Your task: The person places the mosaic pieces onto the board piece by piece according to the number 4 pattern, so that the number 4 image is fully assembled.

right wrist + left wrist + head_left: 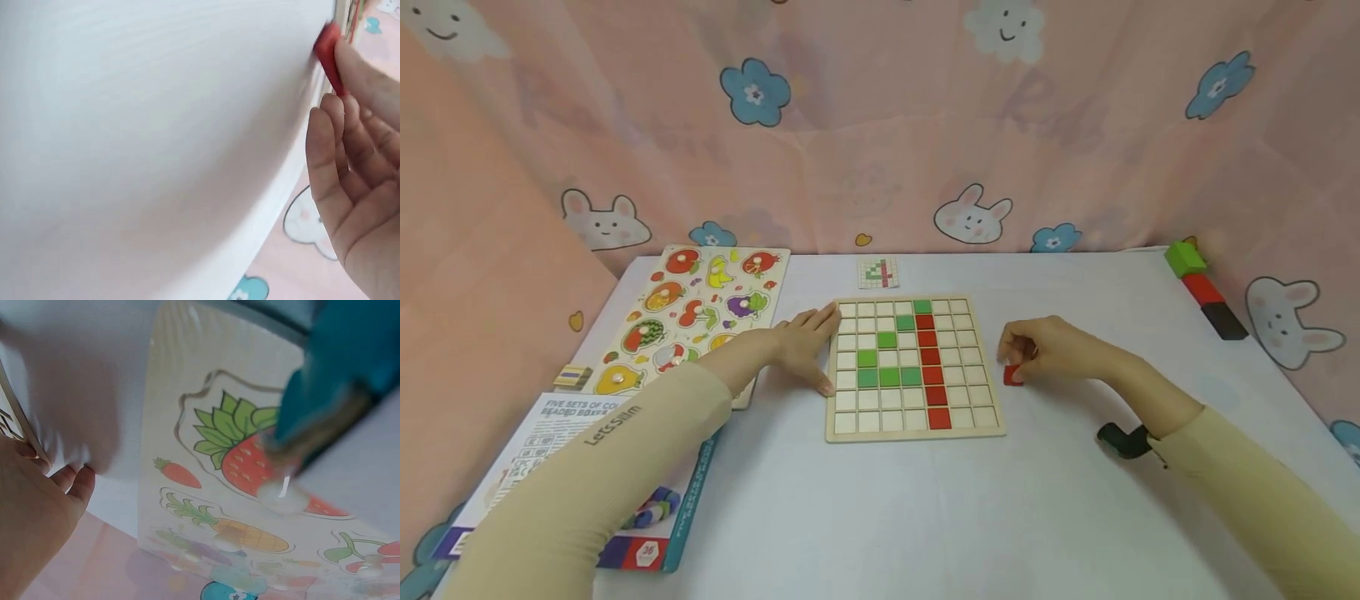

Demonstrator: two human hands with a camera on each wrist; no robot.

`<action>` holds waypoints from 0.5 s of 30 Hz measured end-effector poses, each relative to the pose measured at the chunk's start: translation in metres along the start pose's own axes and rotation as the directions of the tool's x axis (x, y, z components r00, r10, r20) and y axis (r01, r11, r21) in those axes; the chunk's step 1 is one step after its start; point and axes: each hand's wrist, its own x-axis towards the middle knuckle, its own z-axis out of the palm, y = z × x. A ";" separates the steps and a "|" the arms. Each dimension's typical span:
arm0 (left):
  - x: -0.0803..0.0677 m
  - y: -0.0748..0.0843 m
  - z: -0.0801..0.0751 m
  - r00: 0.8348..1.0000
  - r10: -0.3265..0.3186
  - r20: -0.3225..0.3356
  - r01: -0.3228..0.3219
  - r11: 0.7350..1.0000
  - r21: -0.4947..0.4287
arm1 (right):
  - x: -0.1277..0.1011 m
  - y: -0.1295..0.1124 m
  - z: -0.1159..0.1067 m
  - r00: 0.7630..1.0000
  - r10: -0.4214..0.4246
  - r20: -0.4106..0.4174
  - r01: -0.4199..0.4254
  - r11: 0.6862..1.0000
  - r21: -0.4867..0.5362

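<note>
A wooden grid board (917, 436) lies in the middle of the white table. Red tiles (930, 356) form a column in it, and green tiles (887, 339) run diagonally and along one row to the left of that column. My left hand (805, 346) rests at the board's left edge with fingers spread; the left wrist view shows its fingertips at the rim. To the right of the board, my right hand (1048, 350) pinches a red square tile (1012, 376) between thumb and fingers. The right wrist view shows this tile (328, 50) tilted near the board's edge.
Behind the board lies a small pattern card (878, 272). A fruit puzzle board (692, 314) and a boxed bead set (688, 500) are at the left, partly under my left sleeve. Green, red and black blocks (1202, 289) line the right edge. A pink curtain (865, 125) hangs behind.
</note>
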 end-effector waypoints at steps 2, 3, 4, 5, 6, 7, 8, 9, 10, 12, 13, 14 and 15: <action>0.000 0.000 0.000 1.000 0.001 0.001 -0.001 1.000 -0.002 | 0.007 -0.004 0.000 0.999 0.006 -0.046 -0.005 1.000 0.030; 0.000 0.000 0.000 1.000 0.002 0.001 -0.002 1.000 -0.001 | 0.010 -0.007 0.000 0.998 0.006 -0.068 -0.003 0.999 0.047; 0.000 0.000 0.000 1.000 0.002 0.000 -0.002 1.000 -0.001 | 0.014 -0.011 0.001 0.997 0.005 -0.083 0.000 0.998 0.066; -0.001 0.000 -0.001 1.000 0.003 -0.001 -0.003 1.000 -0.002 | 0.017 -0.014 0.002 0.996 0.002 -0.091 0.007 0.996 0.088; -0.001 0.001 -0.001 1.000 0.003 -0.002 -0.003 1.000 -0.001 | 0.021 -0.018 0.003 0.996 0.000 -0.091 0.011 0.993 0.117; -0.001 0.001 -0.001 1.000 0.003 -0.004 -0.003 1.000 -0.001 | 0.024 -0.022 0.004 0.996 -0.003 -0.085 0.015 0.990 0.143; -0.002 0.001 -0.002 1.000 0.003 -0.004 -0.003 1.000 -0.001 | 0.027 -0.026 0.006 0.997 -0.010 -0.075 0.022 0.987 0.160; -0.002 0.001 -0.002 1.000 0.003 -0.006 -0.003 1.000 -0.002 | 0.030 -0.029 0.008 0.998 -0.013 -0.060 0.023 0.985 0.169; -0.002 0.001 -0.002 1.000 0.003 -0.008 -0.003 1.000 -0.001 | 0.033 -0.033 0.010 0.999 -0.017 -0.042 0.025 0.984 0.175; -0.003 0.001 -0.002 1.000 0.003 -0.009 -0.003 1.000 0.000 | 0.037 -0.039 0.014 1.000 -0.022 -0.010 0.024 0.984 0.176; -0.003 0.001 -0.002 1.000 0.002 -0.009 -0.002 1.000 0.000 | 0.039 -0.042 0.016 1.000 -0.023 0.002 0.022 0.985 0.171; -0.003 0.002 -0.002 1.000 0.002 -0.010 -0.002 1.000 0.000 | 0.041 -0.044 0.017 1.000 -0.024 0.010 0.022 0.987 0.159; -0.003 0.002 -0.002 1.000 0.002 -0.011 -0.002 1.000 0.000 | 0.042 -0.045 0.019 1.000 -0.020 0.014 0.017 0.989 0.148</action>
